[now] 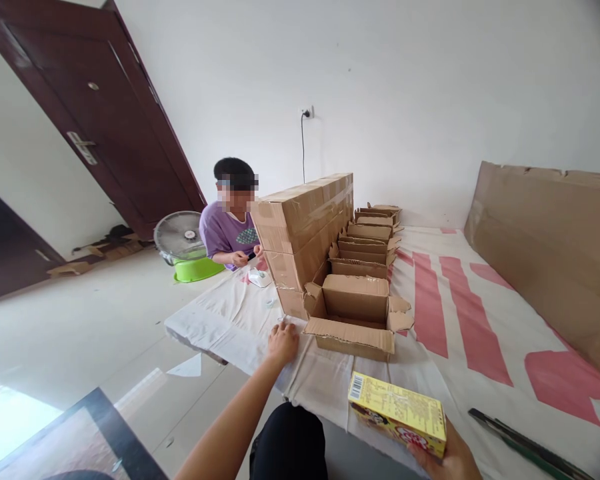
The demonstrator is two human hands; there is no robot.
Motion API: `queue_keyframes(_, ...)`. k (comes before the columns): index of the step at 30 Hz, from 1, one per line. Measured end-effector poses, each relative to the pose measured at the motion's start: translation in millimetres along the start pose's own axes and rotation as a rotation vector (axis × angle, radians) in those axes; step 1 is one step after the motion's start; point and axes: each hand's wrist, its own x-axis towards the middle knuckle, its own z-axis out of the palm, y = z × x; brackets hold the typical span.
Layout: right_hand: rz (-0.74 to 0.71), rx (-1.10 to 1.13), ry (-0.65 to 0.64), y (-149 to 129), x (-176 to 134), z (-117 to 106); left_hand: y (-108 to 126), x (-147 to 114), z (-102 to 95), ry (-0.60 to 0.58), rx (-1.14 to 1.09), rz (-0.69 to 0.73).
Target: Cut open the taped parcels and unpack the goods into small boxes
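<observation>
My right hand [447, 453] grips the end of a yellow printed carton [397, 410] with a barcode, tilted over the front edge of the table. My left hand [283, 342] rests on the cloth at the table edge, its fingers curled; what is under them, if anything, is hidden. Just beyond it rise stacked, taped cardboard boxes [307, 220]. The nearest open cardboard box [355, 343] stands between my hands, flaps spread, with no contents showing. More open boxes [363, 250] line up behind it.
A utility knife [525, 443] lies on the red-and-white cloth [480, 320] at right. Beyond it leans a large cardboard sheet [545, 247]. A person [230, 233] sits across the table, near a white object [259, 278]. A fan [180, 237] stands on the floor.
</observation>
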Motion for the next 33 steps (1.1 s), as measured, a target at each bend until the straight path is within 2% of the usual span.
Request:
queue_keyframes(4, -0.022, -0.018, -0.001, 2.5, 2.7, -2.4, 23.7, -37.0, 6.4, 0.024, -0.168, 0.182)
queue_keyframes(7, -0.053, -0.066, -0.060, 7.5, 6.6, -6.9, 40.2, -68.1, 14.4, 0.058, -0.316, 0.272)
queue_keyframes(9, -0.079, -0.096, -0.097, 11.3, 8.7, -9.7, 47.5, -85.8, 20.7, 0.096, -0.411, 0.276)
queue_keyframes(14, -0.108, -0.155, -0.107, 18.1, 9.8, -11.3, 56.0, -115.7, 31.2, 0.165, -0.606, 0.150)
queue_keyframes(16, -0.119, -0.168, -0.103, 19.1, 9.3, -10.6, 60.4, -124.4, 30.5, 0.102, -0.685, 0.170)
queue_keyframes(19, -0.128, -0.172, -0.103, 18.8, 8.4, -9.7, 71.1, -132.4, 25.5, -0.115, -0.812, 0.312)
queue_keyframes(22, -0.120, -0.170, -0.105, 17.1, 7.5, -9.2, 82.7, -126.6, 22.9, -0.338, -0.931, 0.420)
queue_keyframes(25, -0.124, -0.164, -0.106, 15.3, 7.0, -9.2, 90.1, -104.7, 28.4, -0.449, -1.029, 0.433)
queue_keyframes(27, -0.131, -0.153, -0.116, 15.0, 6.9, -9.4, 92.2, -85.1, 35.4, -0.449, -1.078, 0.415)
queue_keyframes(30, -0.133, -0.144, -0.129, 16.3, 6.7, -9.6, 91.6, -59.5, 45.9, -0.354, -1.127, 0.356)
queue_keyframes(33, -0.125, -0.146, -0.123, 17.0, 6.3, -9.0, 88.7, -49.6, 52.3, -0.261, -1.144, 0.307)
